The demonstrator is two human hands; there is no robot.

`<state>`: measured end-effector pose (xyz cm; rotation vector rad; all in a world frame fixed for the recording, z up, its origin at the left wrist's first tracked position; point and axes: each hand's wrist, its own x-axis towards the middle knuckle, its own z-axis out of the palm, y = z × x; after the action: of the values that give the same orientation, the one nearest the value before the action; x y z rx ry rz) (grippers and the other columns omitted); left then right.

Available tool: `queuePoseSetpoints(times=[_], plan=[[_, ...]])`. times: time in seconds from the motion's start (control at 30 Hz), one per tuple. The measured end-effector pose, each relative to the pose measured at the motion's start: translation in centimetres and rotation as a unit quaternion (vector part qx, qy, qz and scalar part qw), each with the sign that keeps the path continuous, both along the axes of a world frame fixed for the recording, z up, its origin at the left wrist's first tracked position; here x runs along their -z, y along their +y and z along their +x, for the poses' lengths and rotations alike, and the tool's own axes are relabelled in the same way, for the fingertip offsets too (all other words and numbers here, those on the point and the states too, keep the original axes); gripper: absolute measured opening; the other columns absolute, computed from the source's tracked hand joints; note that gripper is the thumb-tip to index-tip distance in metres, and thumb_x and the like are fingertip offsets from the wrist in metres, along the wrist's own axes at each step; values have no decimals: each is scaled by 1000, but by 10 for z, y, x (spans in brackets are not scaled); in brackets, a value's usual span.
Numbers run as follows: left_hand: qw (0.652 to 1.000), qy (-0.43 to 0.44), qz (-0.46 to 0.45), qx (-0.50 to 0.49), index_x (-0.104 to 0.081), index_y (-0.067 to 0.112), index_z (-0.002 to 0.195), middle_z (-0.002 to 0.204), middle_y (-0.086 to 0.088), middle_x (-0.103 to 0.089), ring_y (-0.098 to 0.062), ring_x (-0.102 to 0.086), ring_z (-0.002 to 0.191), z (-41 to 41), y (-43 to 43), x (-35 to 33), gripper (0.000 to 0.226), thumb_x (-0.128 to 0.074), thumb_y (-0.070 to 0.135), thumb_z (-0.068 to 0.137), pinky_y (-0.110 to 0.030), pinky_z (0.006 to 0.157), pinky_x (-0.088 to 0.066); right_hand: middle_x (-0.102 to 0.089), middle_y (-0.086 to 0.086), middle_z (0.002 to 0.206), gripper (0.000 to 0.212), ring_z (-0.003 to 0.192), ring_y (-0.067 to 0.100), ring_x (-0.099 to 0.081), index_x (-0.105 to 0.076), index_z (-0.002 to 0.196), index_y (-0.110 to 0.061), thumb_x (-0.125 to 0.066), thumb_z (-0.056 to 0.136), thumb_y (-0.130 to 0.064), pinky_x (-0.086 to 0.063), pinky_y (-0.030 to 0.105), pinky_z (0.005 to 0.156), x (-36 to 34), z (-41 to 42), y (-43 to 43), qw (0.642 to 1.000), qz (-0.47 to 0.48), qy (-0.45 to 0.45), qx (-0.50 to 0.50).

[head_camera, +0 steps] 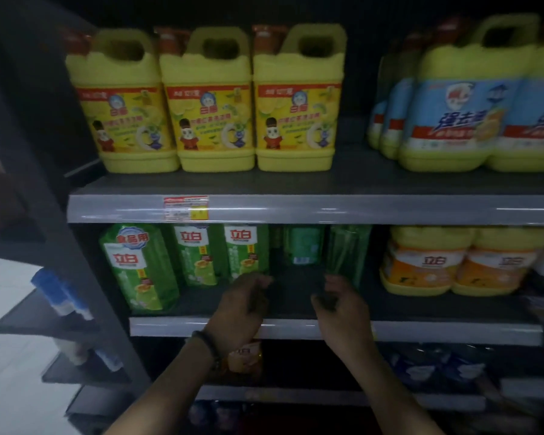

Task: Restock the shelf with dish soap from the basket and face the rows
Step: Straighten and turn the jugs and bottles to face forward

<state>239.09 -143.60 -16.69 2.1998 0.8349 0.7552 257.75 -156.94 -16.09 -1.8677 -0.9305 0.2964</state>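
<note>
1. Both hands reach into the middle shelf (453,332), at a gap in the row of green dish soap bottles (195,255). I take the gap to be the spot that needs filling and straightening.
2. The left hand (244,304) is half curled and holds nothing. Its fingertips are just beside the foot of the last label-out bottle (247,252), probably to square it up.
3. The right hand (343,306) is curled near the base of an edge-on green bottle (347,252), whose label faces away. In this dim, blurred light I cannot tell whether it grips the bottle or is only near it.
4. On this shelf, three green bottles show their labels left of the gap. Another, the back bottle (305,246), stands deep behind it. Orange-labelled jugs (427,265) sit to the right.
5. The shelf above carries three faced yellow jugs (208,98) and blue-labelled jugs (465,102), with a bare stretch between.
6. The basket is out of view.
</note>
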Motion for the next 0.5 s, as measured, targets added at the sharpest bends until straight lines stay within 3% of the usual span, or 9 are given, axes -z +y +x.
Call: queuePoseSetpoints(times=[0.1,0.17,0.23,0.3,0.4,0.43,0.5], plan=[[1000,3,9,29,-63,24,128,119,4,-67,-11,-65,105,42,-2,-8,34,-59,12,96,-24,93,-49,-67,4,128,51,120,25,-64,-60,138,-22,-81,91,-20,-54,43,103,4,27,-16,999,9,7,50],[999,0,-10,44,-59,25,132,119,5,-66,-9,-64,100,69,-4,-16,42,-61,7,94,-29,92,-52,-64,0,129,59,122,23,-63,-52,134,-38,-82,85,-27,-56,48,102,6,44,-20,997,16,19,69],[998,7,-25,55,-51,30,143,129,6,-64,-12,-64,110,91,-7,-21,56,-62,8,93,-34,99,-53,-63,-3,132,63,123,21,-64,-44,127,-51,-82,81,-30,-57,47,101,13,59,-20,997,11,33,65],[996,25,-46,67,-38,29,155,143,9,-54,-13,-54,133,111,-13,-29,70,-61,3,95,-29,109,-45,-62,-3,132,61,123,19,-64,-48,128,-46,-79,78,-33,-58,47,101,17,69,-16,998,14,27,51],[989,14,-88,116,-36,47,146,142,22,-48,-2,-45,136,132,-23,-35,73,-58,0,95,-13,107,-39,-63,1,129,70,120,20,-65,-53,139,-30,-74,73,-41,-58,46,99,21,74,-9,999,15,20,21],[988,19,-90,125,-40,49,144,144,22,-52,-2,-49,135,136,-26,-34,69,-58,8,92,-15,109,-40,-62,1,128,72,120,20,-64,-53,140,-27,-73,73,-43,-57,45,99,21,74,-9,1000,12,13,16],[986,15,-104,130,-44,36,151,145,13,-62,-6,-58,134,142,-28,-25,66,-58,28,86,-27,112,-45,-62,-1,126,69,119,20,-63,-54,138,-27,-75,75,-45,-57,44,99,14,73,-12,1000,8,0,8]])
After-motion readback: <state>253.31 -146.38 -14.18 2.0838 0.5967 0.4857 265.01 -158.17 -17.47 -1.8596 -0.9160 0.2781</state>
